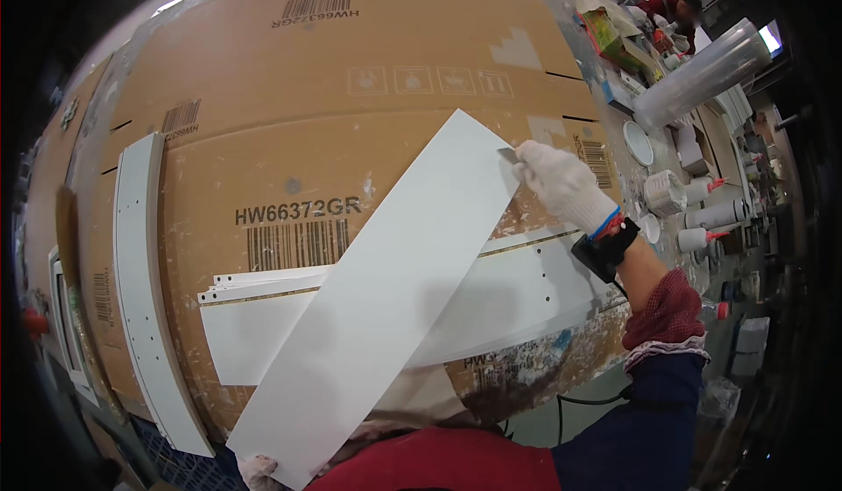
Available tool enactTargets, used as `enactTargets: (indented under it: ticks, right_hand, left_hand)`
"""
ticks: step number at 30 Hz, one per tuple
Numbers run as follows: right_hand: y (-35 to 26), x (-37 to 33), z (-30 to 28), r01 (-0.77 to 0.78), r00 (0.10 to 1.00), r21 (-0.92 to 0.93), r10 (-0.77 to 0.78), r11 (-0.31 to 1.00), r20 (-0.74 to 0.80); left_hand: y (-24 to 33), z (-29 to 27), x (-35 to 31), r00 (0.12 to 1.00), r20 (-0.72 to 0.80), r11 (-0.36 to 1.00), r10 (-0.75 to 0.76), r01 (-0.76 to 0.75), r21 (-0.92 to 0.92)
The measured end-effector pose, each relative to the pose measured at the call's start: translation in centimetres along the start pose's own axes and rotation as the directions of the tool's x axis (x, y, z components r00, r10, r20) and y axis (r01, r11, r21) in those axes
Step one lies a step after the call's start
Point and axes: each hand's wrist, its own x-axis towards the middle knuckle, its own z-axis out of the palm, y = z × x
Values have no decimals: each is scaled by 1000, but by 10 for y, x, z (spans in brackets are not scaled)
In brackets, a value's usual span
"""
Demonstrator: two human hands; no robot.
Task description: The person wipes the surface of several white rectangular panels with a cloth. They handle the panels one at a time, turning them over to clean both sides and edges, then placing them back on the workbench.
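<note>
A long white board (377, 289) lies slanted across the view, from the lower left up to the far middle. My left hand (259, 472), in a pale glove and mostly cut off by the lower edge, grips the board's near corner. Near its far right corner, my gloved right hand (561, 181) is closed on a small scraper with a flat grey blade (507, 153). The blade touches or nearly touches the board's edge; its handle is hidden in my fingers. Under the slanted board rests a stack of white boards (254, 338) with drilled holes.
Flattened cardboard (351, 140) covers the worktable. More narrow white boards (139, 289) stand along the left. At the right are a round white lid (638, 143), a white tub (665, 193), several bottles (693, 240) and a clear roll (702, 74). Another person (671, 17) is at the far right.
</note>
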Motion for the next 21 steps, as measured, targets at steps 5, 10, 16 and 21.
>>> enactTargets:
  ticks: [5, 10, 16, 21]
  right_hand:
    - [23, 2, -21, -245, 968, -131, 250, 961, 25]
    - [-55, -16, -9, 135, 980, 123, -151, 983, 128]
    - [42, 4, -15, -290, 941, -258, 324, 922, 99]
    - [-15, -6, -17, 120, 993, 96, -117, 988, -36]
  left_hand:
    - [1, -1, 5, 1000, 29, 1000, 3, -3, 1]
    - [1, -1, 3, 1000, 10, 1000, 17, -17, 15]
    - [8, -7, 5, 998, 55, 999, 38, -40, 32]
    - [5, -13, -4, 998, 16, 998, 62, -63, 27]
